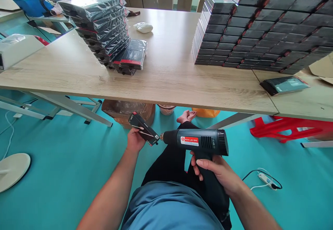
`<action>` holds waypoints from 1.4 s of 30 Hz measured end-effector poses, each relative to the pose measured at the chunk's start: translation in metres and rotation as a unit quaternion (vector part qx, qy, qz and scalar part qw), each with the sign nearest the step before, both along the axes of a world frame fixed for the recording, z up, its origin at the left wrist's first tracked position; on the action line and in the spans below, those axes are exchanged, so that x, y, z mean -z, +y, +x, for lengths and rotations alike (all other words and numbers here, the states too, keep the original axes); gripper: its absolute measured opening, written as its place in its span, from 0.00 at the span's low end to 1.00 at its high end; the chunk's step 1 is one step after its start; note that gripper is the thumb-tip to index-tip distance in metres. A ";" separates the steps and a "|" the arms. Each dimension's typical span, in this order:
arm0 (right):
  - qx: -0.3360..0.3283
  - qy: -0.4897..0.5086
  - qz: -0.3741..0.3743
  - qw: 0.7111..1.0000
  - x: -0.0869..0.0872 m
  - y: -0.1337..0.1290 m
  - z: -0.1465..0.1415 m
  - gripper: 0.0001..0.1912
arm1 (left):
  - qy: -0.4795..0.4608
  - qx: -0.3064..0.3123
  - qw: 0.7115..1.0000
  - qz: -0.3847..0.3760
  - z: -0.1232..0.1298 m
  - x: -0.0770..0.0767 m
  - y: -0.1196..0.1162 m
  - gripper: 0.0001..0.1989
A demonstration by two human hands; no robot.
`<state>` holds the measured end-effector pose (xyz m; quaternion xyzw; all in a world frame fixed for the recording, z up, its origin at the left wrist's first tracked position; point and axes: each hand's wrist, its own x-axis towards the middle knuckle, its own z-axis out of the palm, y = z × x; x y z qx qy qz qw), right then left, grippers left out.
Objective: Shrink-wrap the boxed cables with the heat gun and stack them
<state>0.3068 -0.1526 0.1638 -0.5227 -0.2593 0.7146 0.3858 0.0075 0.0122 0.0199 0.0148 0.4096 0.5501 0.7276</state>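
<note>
My left hand [135, 140] is closed around the lower side of a slim black box [144, 127] with red edges, held tilted in front of the table edge. In my right hand [215, 169] is a dark heat gun [200, 142] with a red and white label, its handle gripped by my fingers. The nozzle of the gun points left, close by the lower right end of the box. Whether nozzle and box touch, I cannot tell. My left palm is partly hidden behind the box.
On the wooden table [166, 84] stand a leaning stack of film-wrapped black boxes [104, 29] and a large stack of black boxes [255, 32]. A single box [284, 84] lies at the right. Below are a carton [125, 110], a red plastic stool [288, 127] and a power strip [267, 180].
</note>
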 end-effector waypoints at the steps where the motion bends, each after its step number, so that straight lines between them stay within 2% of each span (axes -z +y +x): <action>1: -0.005 -0.002 0.001 1.000 0.000 0.000 -0.002 0.21 | 0.006 0.001 1.000 0.000 0.001 -0.001 0.000 0.12; 4: -0.030 -0.002 0.011 0.999 0.000 0.002 -0.006 0.21 | 0.023 -0.005 1.000 0.001 0.003 -0.002 0.000 0.10; 9: 0.035 -0.041 0.010 0.998 0.001 0.003 -0.003 0.21 | 0.039 0.017 0.999 -0.001 0.001 0.000 0.000 0.07; 13: -0.030 0.009 0.005 0.999 0.000 0.001 -0.004 0.22 | 0.057 0.062 0.996 -0.017 0.000 0.005 0.000 0.05; 15: -0.019 0.017 0.014 1.000 0.000 0.004 -0.008 0.21 | 0.073 0.084 0.994 -0.019 0.002 0.006 -0.001 0.05; 20: 0.033 0.023 0.030 0.999 -0.002 0.028 -0.014 0.18 | 0.123 0.135 0.983 0.000 0.008 0.006 -0.006 0.07; 28: 0.024 0.010 0.053 0.998 -0.020 0.058 -0.011 0.19 | 0.155 0.159 0.975 0.004 0.004 0.011 -0.012 0.06; 33: 0.000 -0.007 0.066 0.998 -0.022 0.069 -0.014 0.17 | 0.163 0.174 0.971 0.017 0.004 0.010 -0.014 0.09; 36: -0.022 -0.019 0.071 0.997 -0.022 0.069 -0.017 0.16 | 0.173 0.161 0.972 0.009 0.005 0.010 -0.013 0.10; 42: -0.182 -0.070 0.006 0.981 -0.015 0.037 -0.021 0.10 | 0.111 0.120 0.987 0.002 0.001 0.010 -0.010 0.03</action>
